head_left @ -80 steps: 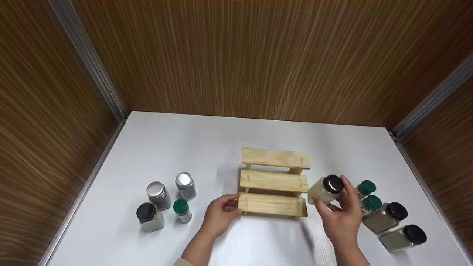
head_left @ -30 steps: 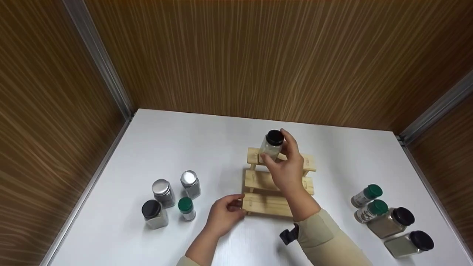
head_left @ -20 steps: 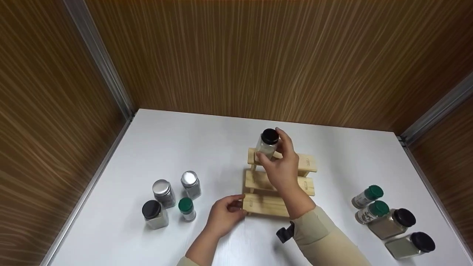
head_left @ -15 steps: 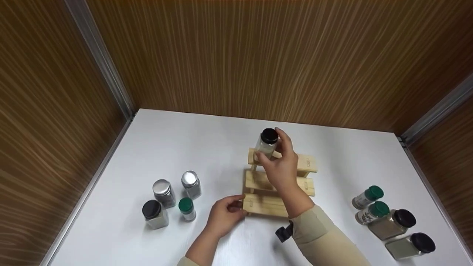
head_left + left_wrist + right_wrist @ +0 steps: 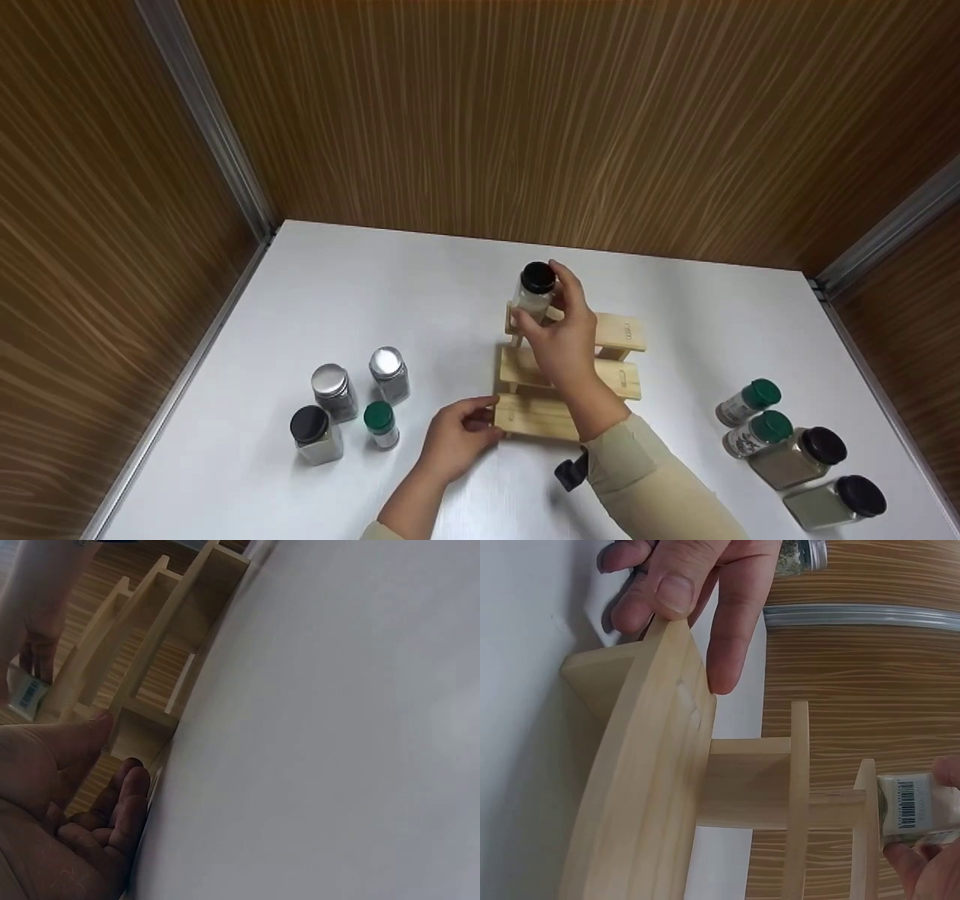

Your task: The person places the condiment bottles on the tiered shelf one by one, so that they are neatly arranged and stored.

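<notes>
A clear spice jar with a black lid [image 5: 531, 301] stands upright at the left end of the top step of a three-step wooden rack [image 5: 540, 417]. My right hand [image 5: 564, 346] grips the jar round its sides, thumb in front and fingers behind. In the right wrist view the jar's barcode label [image 5: 909, 804] faces the camera, with its base right at the top board. My left hand [image 5: 451, 442] holds the left end of the lowest step, thumb at the front edge and a finger behind; the right wrist view shows these fingertips [image 5: 676, 596] at the board's corner.
Several jars stand at left: two with silver lids [image 5: 388, 363], one with a black lid [image 5: 309, 424], one with a green lid [image 5: 379, 414]. At right lie two green-lidded shakers [image 5: 771, 426] and two black-lidded jars [image 5: 860, 496]. Wood-grain panels [image 5: 480, 120] enclose the white table [image 5: 420, 277].
My right hand has brought the black-lidded jar from beside the rack's right end up to the top step, then slid it left to the end. My left hand stays at the lowest step.
</notes>
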The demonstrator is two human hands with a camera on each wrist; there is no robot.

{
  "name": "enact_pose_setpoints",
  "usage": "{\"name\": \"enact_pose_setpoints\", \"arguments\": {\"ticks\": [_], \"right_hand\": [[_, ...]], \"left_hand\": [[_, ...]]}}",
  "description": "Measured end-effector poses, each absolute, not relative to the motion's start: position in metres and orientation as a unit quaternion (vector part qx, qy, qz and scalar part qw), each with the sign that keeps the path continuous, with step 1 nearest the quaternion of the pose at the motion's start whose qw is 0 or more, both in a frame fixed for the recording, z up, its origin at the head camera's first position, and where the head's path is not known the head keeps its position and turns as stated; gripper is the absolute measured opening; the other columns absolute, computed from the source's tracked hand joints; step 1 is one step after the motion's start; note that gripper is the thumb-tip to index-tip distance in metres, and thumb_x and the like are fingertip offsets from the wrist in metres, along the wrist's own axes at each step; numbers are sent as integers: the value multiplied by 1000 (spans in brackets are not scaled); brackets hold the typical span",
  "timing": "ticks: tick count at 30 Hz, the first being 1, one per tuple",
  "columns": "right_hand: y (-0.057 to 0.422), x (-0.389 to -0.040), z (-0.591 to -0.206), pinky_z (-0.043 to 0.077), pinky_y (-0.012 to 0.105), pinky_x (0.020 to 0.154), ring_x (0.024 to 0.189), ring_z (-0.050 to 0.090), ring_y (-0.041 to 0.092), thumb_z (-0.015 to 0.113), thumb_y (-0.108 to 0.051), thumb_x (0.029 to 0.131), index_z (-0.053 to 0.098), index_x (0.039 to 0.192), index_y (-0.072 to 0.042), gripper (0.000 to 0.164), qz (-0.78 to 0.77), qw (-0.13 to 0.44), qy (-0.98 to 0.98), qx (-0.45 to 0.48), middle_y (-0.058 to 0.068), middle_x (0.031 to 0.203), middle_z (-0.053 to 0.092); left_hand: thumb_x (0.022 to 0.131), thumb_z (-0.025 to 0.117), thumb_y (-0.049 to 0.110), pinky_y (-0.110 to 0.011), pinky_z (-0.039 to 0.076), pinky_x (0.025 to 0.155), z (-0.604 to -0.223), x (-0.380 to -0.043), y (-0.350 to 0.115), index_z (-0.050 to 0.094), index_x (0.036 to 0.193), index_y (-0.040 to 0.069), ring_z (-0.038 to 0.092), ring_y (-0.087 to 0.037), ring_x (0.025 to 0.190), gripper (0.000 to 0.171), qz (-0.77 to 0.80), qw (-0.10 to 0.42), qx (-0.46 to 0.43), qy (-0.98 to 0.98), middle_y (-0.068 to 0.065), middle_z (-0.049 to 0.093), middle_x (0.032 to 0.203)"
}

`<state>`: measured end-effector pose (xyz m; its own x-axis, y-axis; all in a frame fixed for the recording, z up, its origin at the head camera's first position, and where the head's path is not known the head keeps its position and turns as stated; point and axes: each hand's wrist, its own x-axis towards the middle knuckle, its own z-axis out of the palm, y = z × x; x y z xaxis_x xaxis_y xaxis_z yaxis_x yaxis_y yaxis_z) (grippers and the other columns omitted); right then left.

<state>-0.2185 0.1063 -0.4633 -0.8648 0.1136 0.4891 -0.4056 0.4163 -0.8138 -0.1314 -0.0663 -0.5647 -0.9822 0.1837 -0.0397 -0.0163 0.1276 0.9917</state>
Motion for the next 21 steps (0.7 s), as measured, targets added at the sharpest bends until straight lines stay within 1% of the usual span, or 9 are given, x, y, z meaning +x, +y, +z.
{"name": "enact_pose_setpoints", "arguments": {"ticks": [3, 10, 12, 18, 21], "right_hand": [[106, -218, -463, 62, 49, 90, 109, 70, 37, 85, 2, 86, 48, 152, -11, 76, 523, 242, -812, 89, 18, 124, 69], [105, -217, -462, 62, 48, 91, 108, 70, 38, 85, 1, 86, 48, 153, -11, 77, 520, 233, -817, 89, 21, 126, 68], [105, -218, -462, 62, 48, 90, 108, 69, 39, 85, 1, 87, 47, 153, -11, 78, 515, 232, -820, 87, 21, 127, 68], [106, -219, -461, 65, 45, 77, 107, 69, 39, 86, 0, 87, 46, 155, -11, 80, 505, 232, -827, 85, 21, 125, 69], [106, -220, -461, 65, 44, 75, 108, 69, 38, 86, 0, 86, 45, 155, -12, 80, 502, 234, -828, 85, 21, 125, 69]], "left_hand": [[85, 83, -3, -28, 60, 83, -564, -131, -67, 71, 130, -3, 73, -24, 95, 47, 658, 79, 56, 747, -13, 75, 109], [85, 82, -3, -30, 60, 84, -565, -131, -66, 71, 130, -3, 73, -25, 96, 47, 660, 79, 57, 745, -14, 75, 109], [84, 82, -3, -30, 60, 84, -566, -131, -66, 71, 130, -2, 73, -24, 96, 47, 659, 77, 58, 746, -14, 75, 109], [84, 82, -3, -30, 59, 84, -566, -133, -65, 72, 128, -2, 73, -24, 95, 46, 653, 67, 63, 752, -14, 75, 108], [83, 82, -3, -29, 59, 84, -566, -133, -65, 73, 128, -3, 72, -24, 95, 46, 650, 63, 67, 754, -14, 76, 107]]}}
